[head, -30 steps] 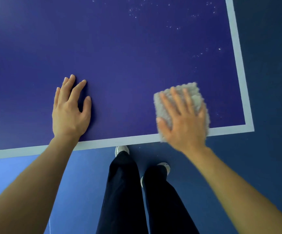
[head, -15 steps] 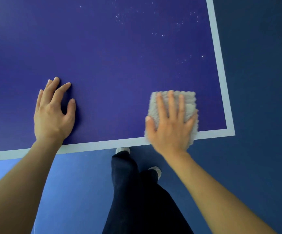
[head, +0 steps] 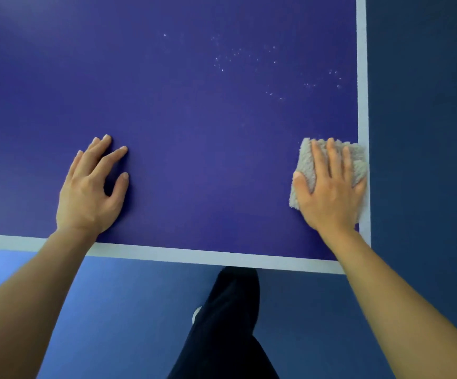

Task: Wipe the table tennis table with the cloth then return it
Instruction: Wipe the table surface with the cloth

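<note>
Rightward, flat-fingered right hand point(head: 331, 195) has pushed the cloth point(head: 358, 160) (grey, fluffy) to the table point(head: 194, 110) edge; left hand point(head: 88, 192) rests flat.

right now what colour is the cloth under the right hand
Light grey-beige and fluffy: the cloth, seen in the head view.

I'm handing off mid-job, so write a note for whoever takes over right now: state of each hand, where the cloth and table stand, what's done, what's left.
Left hand: open, fingers spread, resting flat on the dark blue table tennis table near its front edge.
Right hand: open, straight fingers pressing the fluffy grey cloth flat on the table's near right corner, overlapping the pale side line.
Done: wiping is under way.
Left: wipe the scattered white specks farther up on the right, then return the cloth; its place is out of view.
</note>
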